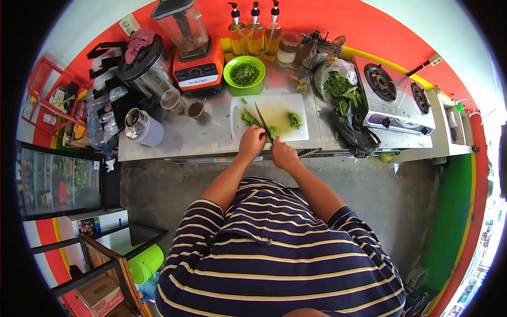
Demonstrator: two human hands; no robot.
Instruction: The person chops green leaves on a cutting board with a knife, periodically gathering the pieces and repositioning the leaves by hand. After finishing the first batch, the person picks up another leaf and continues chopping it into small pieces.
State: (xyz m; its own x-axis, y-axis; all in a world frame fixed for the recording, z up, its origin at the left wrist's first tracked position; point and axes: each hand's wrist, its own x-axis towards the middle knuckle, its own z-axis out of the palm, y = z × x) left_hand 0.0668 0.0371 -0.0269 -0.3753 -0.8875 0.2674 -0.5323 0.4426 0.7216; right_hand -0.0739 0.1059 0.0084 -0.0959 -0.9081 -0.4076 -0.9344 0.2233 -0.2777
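Observation:
My right hand (pixel 284 154) is closed around the handle of a knife (pixel 262 117), whose blade points away from me over a white cutting board (pixel 301 105). Beside the blade, my left hand (pixel 252 141) has its fingers closed on leafy greens (pixel 250 118) lying on the board. A small heap of chopped greens (pixel 294 120) sits on the board's right side, with a few bits by the blade. Beyond the board stands a lime-green bowl (pixel 259 63) holding chopped greens (pixel 244 74).
Left of the board are cups (pixel 194 109), a metal-topped jug (pixel 145 128) and an orange blender (pixel 196 71). Pump bottles (pixel 254 37) line the wall. To the right lie bagged greens (pixel 340 87), a black plastic bag (pixel 351 129) and a gas stove (pixel 393 100). The steel counter's edge runs before me.

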